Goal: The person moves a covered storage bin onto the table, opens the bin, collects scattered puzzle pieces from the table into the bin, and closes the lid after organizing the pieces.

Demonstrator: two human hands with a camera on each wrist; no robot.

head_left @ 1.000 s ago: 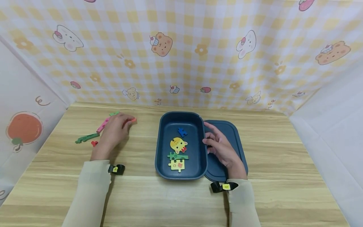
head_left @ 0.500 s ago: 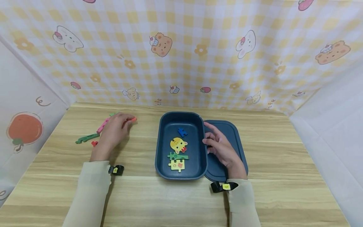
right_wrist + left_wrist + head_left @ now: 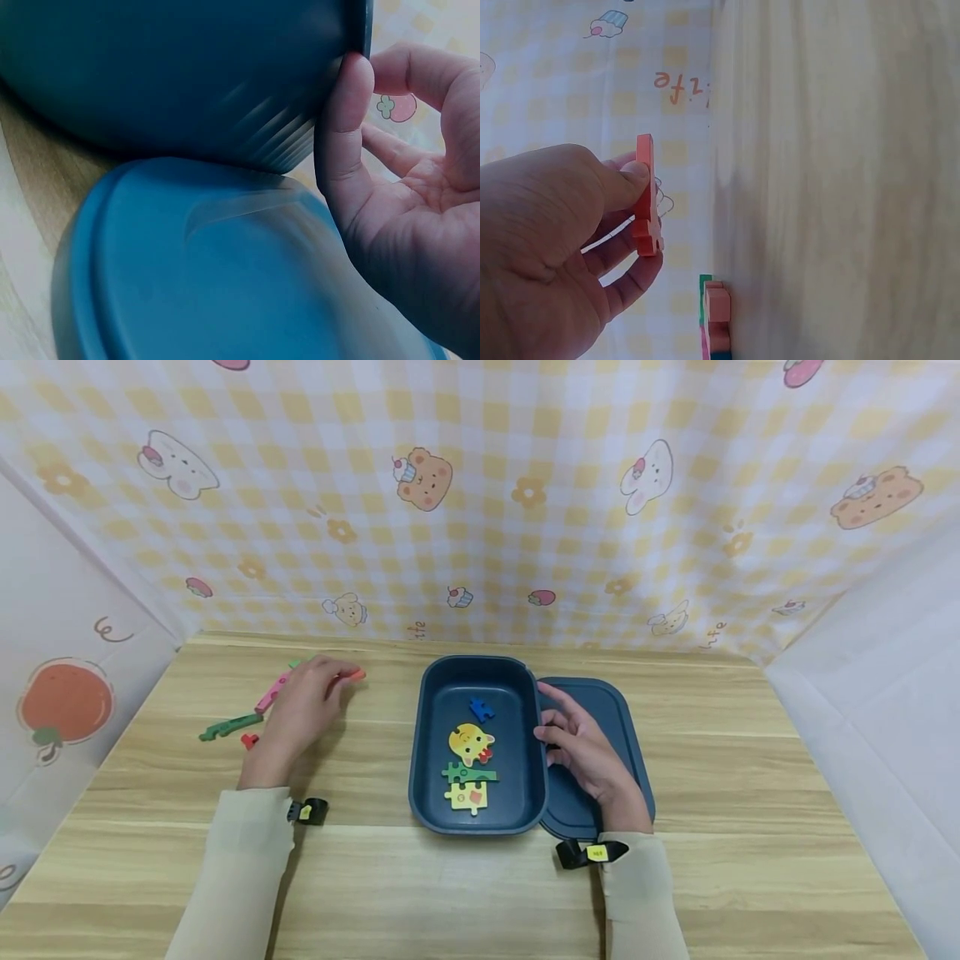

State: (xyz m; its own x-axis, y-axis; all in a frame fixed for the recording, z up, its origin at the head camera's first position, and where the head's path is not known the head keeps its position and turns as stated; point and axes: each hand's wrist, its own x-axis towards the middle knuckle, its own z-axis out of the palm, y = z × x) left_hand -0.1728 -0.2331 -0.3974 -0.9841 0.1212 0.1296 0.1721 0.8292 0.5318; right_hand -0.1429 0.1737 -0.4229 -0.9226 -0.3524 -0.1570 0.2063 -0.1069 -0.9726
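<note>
My left hand (image 3: 303,697) is at the left back of the table and pinches a red-orange puzzle piece (image 3: 646,199) between thumb and fingers. In the left wrist view this piece is on edge. My right hand (image 3: 588,747) grips the right side of a dark blue plastic box (image 3: 478,828), its thumb tip at the rim and other fingers against the outer wall. Inside the box lie a small blue puzzle piece (image 3: 482,710), a yellow animal-head piece (image 3: 468,742), a green piece (image 3: 468,773) and a pale yellow piece (image 3: 467,795).
The matching blue lid (image 3: 611,706) lies on the table right of the box, partly under my right hand. Left of my left hand are a pink puzzle piece (image 3: 268,696), a dark green piece (image 3: 231,727) and a small red piece (image 3: 249,741). A checked curtain (image 3: 480,527) hangs behind.
My left hand, with the puzzle piece, has shifted very slightly to the right. My right hand, the box and the pieces in it look unchanged.
</note>
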